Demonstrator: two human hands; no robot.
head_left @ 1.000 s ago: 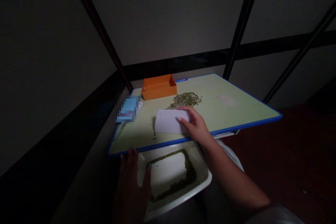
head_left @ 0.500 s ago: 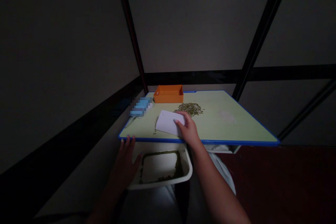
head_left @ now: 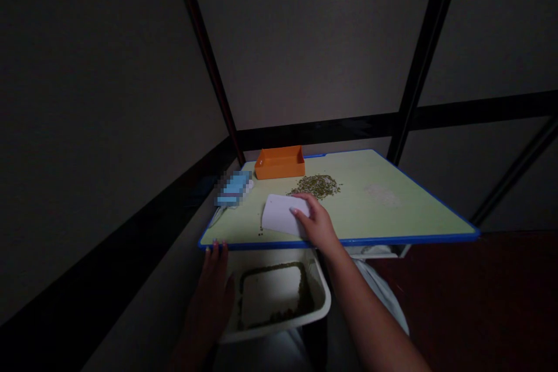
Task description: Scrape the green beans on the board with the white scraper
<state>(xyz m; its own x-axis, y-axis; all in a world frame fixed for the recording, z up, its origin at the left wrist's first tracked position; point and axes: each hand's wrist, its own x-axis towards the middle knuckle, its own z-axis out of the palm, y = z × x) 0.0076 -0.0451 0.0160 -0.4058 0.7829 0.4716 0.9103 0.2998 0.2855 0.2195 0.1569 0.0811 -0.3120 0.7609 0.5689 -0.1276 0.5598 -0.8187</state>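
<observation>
My right hand (head_left: pixel 320 224) grips a thin white card (head_left: pixel 285 215), thumb on its upper face and fingers behind it. The card lies low over the table near its front edge. Just beyond it spreads a loose pile of small greenish grains (head_left: pixel 320 186), and a few stray ones sit left of the card. My left hand (head_left: pixel 213 290) is in shadow, fingers stretched up to the table's front edge and thumb apart. It is beside the left part of a white basin (head_left: pixel 325 302); whether it touches the rim I cannot tell. Dark greenish grains line the basin's floor edges.
The pale green table (head_left: pixel 418 221) has a blue border. An orange open box (head_left: pixel 279 171) stands at its back left. A blurred blue item (head_left: pixel 234 188) lies by the left edge. A pale patch (head_left: pixel 382 193) shows at the right. Dark walls enclose the left and back.
The view has shifted and tilted slightly, so the table and basin appear lower. My right hand keeps its hold on the card, and my left hand stays at the table edge.
</observation>
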